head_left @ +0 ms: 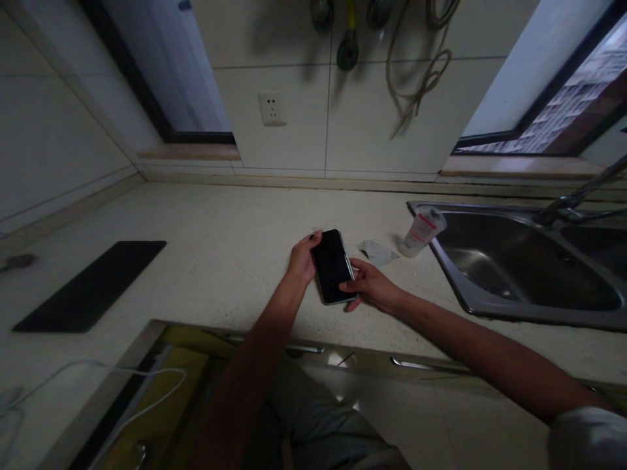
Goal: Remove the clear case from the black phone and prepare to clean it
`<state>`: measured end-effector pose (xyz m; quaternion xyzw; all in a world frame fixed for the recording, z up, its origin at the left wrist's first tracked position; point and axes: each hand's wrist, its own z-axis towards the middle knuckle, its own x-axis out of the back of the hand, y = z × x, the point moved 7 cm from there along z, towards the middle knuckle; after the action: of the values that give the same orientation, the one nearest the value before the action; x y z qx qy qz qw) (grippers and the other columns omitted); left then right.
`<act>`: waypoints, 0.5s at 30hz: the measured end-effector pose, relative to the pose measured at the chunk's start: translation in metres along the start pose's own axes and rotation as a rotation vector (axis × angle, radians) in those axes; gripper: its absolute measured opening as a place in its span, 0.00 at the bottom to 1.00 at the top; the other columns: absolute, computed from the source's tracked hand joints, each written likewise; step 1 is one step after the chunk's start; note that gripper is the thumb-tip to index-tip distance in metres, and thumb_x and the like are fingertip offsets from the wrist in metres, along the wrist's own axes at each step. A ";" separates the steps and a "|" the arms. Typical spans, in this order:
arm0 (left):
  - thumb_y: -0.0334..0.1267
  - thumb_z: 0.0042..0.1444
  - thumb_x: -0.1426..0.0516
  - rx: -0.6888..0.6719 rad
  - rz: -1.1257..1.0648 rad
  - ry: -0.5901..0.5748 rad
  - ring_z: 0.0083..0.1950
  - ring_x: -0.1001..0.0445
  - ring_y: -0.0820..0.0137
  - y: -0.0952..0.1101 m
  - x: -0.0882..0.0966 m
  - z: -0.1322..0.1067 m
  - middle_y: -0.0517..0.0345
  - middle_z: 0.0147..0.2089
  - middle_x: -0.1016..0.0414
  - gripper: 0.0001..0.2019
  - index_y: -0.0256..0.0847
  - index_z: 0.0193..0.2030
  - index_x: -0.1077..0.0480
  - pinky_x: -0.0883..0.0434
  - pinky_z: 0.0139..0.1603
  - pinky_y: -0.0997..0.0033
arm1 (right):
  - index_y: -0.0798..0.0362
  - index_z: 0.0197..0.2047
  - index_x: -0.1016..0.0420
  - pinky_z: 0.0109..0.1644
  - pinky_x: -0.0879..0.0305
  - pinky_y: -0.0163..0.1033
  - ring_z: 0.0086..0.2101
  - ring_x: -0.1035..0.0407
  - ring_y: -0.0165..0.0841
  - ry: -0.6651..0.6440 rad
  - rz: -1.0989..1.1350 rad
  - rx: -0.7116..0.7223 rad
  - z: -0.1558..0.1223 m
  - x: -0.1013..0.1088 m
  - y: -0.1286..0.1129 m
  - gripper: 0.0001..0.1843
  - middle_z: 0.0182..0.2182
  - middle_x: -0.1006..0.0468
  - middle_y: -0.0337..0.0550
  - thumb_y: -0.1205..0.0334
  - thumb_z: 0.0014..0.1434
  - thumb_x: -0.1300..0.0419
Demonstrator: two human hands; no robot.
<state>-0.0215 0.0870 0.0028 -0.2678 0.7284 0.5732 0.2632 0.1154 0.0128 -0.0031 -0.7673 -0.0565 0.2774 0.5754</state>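
Holding a dark phone (333, 266) in both hands at a kitchen worktop (220, 222)

A person is looking down at their own two bare arms, which are reaching forward over a pale, speckled worktop in dim light. Both hands are meeting on a phone whose black, unlit screen is facing up.

The left hand (302, 258) is grasping the phone's far left side, fingertips curling over the top corner. The right hand (372, 285) is gripping the near right corner, thumb lying along the lower edge of the screen.

The phone's long axis is running away from the person, its far end leaning slightly left. The phone is therefore lying between the hands, to the right of the left hand and to the left of the right one. Both hands are touching it, so neither is nearer than the other. Whether the phone is resting on the worktop or hanging just above it cannot be told.

Just beyond the right hand, a crumpled wipe (377, 251) is lying on the worktop. Beside it, a white tube (421, 232) with a red label is leaning at the rim of a steel sink (470, 303), which is filling the right side. A tap (573, 199) is reaching over the sink from the back.

Well to the left, a flat black mat (93, 284) is lying on the worktop, and a white cable (122, 382) is trailing near the front left edge. A socket (272, 108) is sitting in the tiled wall behind.
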 end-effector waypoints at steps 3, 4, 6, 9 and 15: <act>0.44 0.45 0.27 0.048 -0.005 -0.069 0.36 0.23 0.65 -0.001 -0.009 -0.003 0.53 0.34 0.21 0.19 0.36 0.40 0.24 0.27 0.48 0.62 | 0.52 0.52 0.29 0.24 0.18 0.41 0.28 0.19 0.38 0.016 0.021 0.018 0.000 0.003 -0.001 0.31 0.34 0.17 0.40 0.68 0.46 0.25; 0.47 0.47 0.28 0.090 -0.011 -0.083 0.36 0.23 0.63 -0.003 -0.011 -0.004 0.52 0.34 0.21 0.19 0.36 0.39 0.24 0.27 0.49 0.60 | 0.53 0.52 0.29 0.24 0.19 0.41 0.28 0.20 0.38 0.018 0.029 0.021 0.001 0.003 -0.002 0.30 0.34 0.17 0.40 0.68 0.46 0.25; 0.51 0.49 0.30 0.168 -0.010 -0.092 0.39 0.21 0.59 -0.008 -0.012 -0.005 0.49 0.34 0.21 0.20 0.35 0.38 0.24 0.27 0.50 0.57 | 0.53 0.50 0.28 0.23 0.19 0.40 0.27 0.20 0.37 0.014 0.047 0.026 0.001 0.004 -0.002 0.28 0.32 0.17 0.40 0.68 0.46 0.25; 0.49 0.49 0.29 0.160 0.008 -0.046 0.40 0.21 0.59 -0.008 -0.007 -0.002 0.49 0.34 0.21 0.19 0.35 0.37 0.25 0.27 0.50 0.58 | 0.54 0.46 0.27 0.21 0.20 0.40 0.25 0.22 0.35 0.009 0.068 0.028 0.002 0.005 -0.002 0.25 0.30 0.18 0.39 0.68 0.44 0.24; 0.42 0.46 0.27 0.082 -0.009 0.002 0.38 0.22 0.62 -0.005 0.003 0.003 0.53 0.32 0.22 0.17 0.37 0.34 0.27 0.28 0.51 0.59 | 0.53 0.48 0.27 0.22 0.20 0.40 0.26 0.22 0.35 -0.018 0.053 0.048 0.002 0.002 -0.002 0.27 0.31 0.19 0.38 0.67 0.46 0.25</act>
<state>-0.0204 0.0888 -0.0032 -0.2607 0.7502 0.5414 0.2759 0.1166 0.0160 -0.0029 -0.7519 -0.0346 0.3008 0.5856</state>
